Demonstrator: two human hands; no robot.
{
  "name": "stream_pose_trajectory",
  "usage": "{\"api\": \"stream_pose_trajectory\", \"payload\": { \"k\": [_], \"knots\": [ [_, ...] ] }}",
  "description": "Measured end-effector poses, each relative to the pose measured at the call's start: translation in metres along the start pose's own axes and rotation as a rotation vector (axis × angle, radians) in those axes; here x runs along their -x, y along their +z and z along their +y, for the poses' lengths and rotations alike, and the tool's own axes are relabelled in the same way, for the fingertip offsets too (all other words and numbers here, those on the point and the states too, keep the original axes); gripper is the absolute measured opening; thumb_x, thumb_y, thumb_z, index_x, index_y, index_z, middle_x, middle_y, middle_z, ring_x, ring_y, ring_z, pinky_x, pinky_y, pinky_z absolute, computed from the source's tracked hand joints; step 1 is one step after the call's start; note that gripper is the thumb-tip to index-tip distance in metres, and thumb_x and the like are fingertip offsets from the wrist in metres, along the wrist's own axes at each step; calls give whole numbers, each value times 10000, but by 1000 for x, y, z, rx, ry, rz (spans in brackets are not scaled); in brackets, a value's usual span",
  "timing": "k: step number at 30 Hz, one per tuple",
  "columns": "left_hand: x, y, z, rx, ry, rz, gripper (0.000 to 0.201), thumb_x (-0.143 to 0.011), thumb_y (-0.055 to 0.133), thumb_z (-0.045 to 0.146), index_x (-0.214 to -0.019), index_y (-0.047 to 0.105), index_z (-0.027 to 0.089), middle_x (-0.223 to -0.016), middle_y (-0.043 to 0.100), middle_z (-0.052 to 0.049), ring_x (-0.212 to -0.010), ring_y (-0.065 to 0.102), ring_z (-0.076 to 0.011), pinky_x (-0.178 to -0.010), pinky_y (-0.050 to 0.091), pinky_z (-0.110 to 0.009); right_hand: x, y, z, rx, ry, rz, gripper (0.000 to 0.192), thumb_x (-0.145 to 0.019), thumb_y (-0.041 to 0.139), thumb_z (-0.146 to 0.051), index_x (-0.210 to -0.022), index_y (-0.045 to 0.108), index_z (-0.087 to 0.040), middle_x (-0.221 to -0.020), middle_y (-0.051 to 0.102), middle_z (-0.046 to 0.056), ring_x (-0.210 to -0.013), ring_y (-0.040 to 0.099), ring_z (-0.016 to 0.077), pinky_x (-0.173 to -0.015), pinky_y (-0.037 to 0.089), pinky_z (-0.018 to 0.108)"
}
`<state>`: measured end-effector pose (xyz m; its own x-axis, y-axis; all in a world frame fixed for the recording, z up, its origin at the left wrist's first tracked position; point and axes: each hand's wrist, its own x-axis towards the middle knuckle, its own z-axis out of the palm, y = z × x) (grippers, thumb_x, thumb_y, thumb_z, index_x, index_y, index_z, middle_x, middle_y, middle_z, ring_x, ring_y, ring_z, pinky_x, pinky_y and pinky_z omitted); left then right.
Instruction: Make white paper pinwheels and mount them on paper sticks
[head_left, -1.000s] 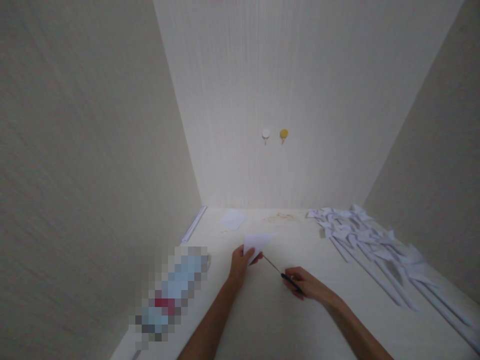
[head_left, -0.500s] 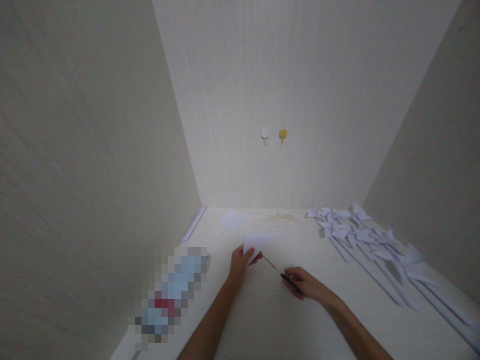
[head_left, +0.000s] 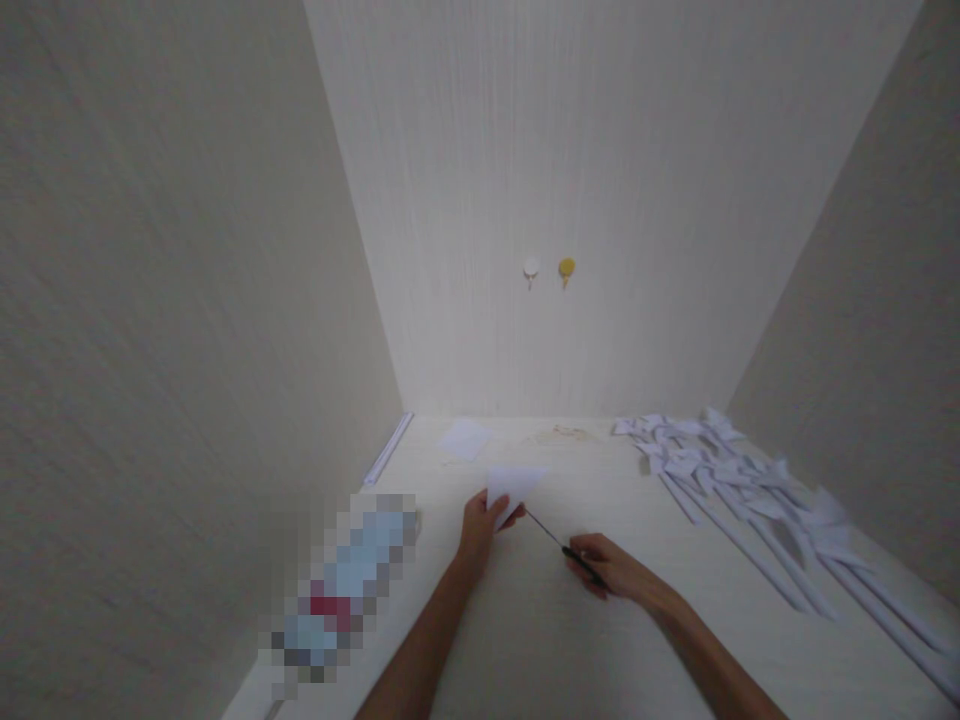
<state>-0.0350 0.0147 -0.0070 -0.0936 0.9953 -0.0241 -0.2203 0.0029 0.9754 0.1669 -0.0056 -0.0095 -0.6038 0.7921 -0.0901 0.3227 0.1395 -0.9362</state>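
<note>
White desk; paper pinwheels, wall hooks

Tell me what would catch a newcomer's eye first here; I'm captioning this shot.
The left hand pinches a white folded paper above the table, while the right hand aims thin black-handled scissors at it. On the right, a spread of folded white paper pieces fans along the table.
</note>
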Motion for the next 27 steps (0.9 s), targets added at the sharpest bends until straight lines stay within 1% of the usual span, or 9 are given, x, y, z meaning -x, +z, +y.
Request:
{"api": "stream_pose_trajectory", "payload": {
  "k": [7, 12, 16, 21, 23, 24, 25, 27],
  "knots": [
    [1, 0, 0, 6, -3, 5, 285, -622, 599, 317, -795, 567, 94, -662, 656, -82, -594, 616, -181, -549, 466, -255, 2, -1, -5, -8, -8, -9, 286, -716, 433, -350, -497, 371, -177, -370, 346, -75, -329, 304, 44, -348, 204, 178],
    [0, 1, -1, 8, -2, 10, 283, -624, 600, 308, -800, 566, 89, -638, 652, -75, -585, 616, -178, -540, 466, -251, 3, -1, -8, -1, -19, -3, 263, -713, 436, -315, -498, 375, -175, -371, 341, -76, -332, 302, 44, -350, 204, 177],
    [-1, 0, 1, 58, 3, 55, 268, -617, 607, 291, -792, 567, 92, -657, 653, -75, -610, 620, -184, -544, 468, -248, 3, 0, -6, 12, -22, 9, 271, -710, 444, -322, -495, 366, -178, -364, 343, -77, -328, 310, 47, -347, 209, 175],
    [1, 0, 7, 122, -19, 123, 251, -618, 610, 261, -806, 562, 100, -681, 655, -69, -635, 621, -168, -556, 467, -228, 3, -2, -3, 62, -22, 29, 283, -699, 462, -357, -497, 374, -178, -378, 358, -75, -340, 334, 54, -358, 241, 176],
    [2, 0, 8, 112, -8, 114, 252, -602, 626, 253, -794, 567, 101, -680, 655, -66, -634, 619, -160, -567, 467, -224, 2, -5, 0, 120, -7, 79, 303, -696, 457, -386, -491, 371, -181, -380, 357, -71, -351, 344, 62, -366, 247, 181],
    [3, 1, 9, 104, 2, 106, 250, -593, 634, 250, -784, 569, 103, -677, 655, -64, -633, 617, -156, -573, 468, -223, 1, -8, 1, 171, 7, 126, 306, -693, 455, -397, -490, 375, -181, -385, 361, -67, -362, 353, 67, -372, 247, 185],
    [3, 1, 9, 96, 9, 99, 247, -585, 640, 246, -774, 571, 104, -672, 654, -60, -630, 614, -152, -578, 468, -224, 1, -10, 3, 239, 28, 190, 303, -687, 457, -401, -491, 386, -180, -395, 372, -61, -377, 365, 74, -380, 245, 188],
    [4, 1, 9, 85, 17, 95, 242, -571, 649, 238, -759, 573, 105, -659, 650, -53, -621, 609, -146, -583, 469, -226, 3, -15, 4, 437, 71, 367, 277, -677, 470, -389, -504, 426, -178, -435, 431, -39, -430, 406, 93, -412, 246, 199]
  ]
}}
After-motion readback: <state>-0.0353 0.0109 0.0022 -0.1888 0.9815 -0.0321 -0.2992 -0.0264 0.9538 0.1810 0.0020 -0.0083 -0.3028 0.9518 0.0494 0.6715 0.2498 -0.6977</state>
